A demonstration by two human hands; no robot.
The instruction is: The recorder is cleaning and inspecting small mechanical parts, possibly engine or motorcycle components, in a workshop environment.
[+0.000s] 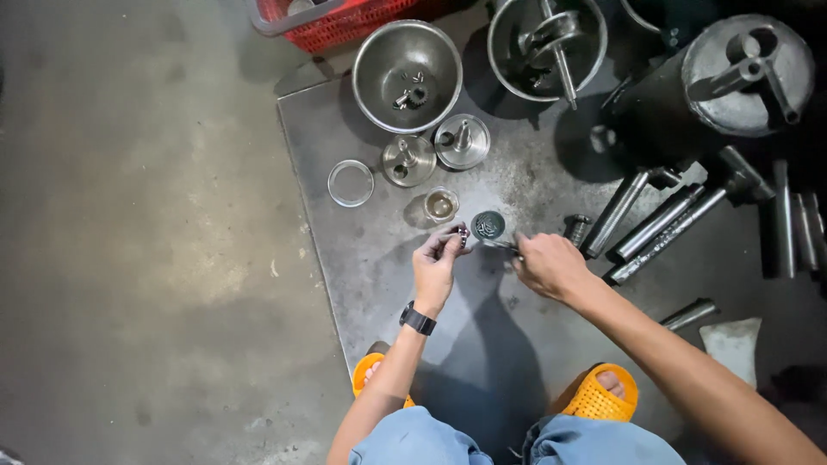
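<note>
Hands meet over a grey metal sheet that lies on the concrete floor. The left hand pinches a small dark metal ring part between its fingers. The right hand is closed around a thin metal tool, and the tool's tip touches the small part. Both are near the middle of the sheet. Just beyond them sits a small round grey cup with holes, beside a small shiny metal cup. A clear glass ring lies near the sheet's left edge. A big steel bowl sits at the far edge. Long steel rods lie to the right.
</note>
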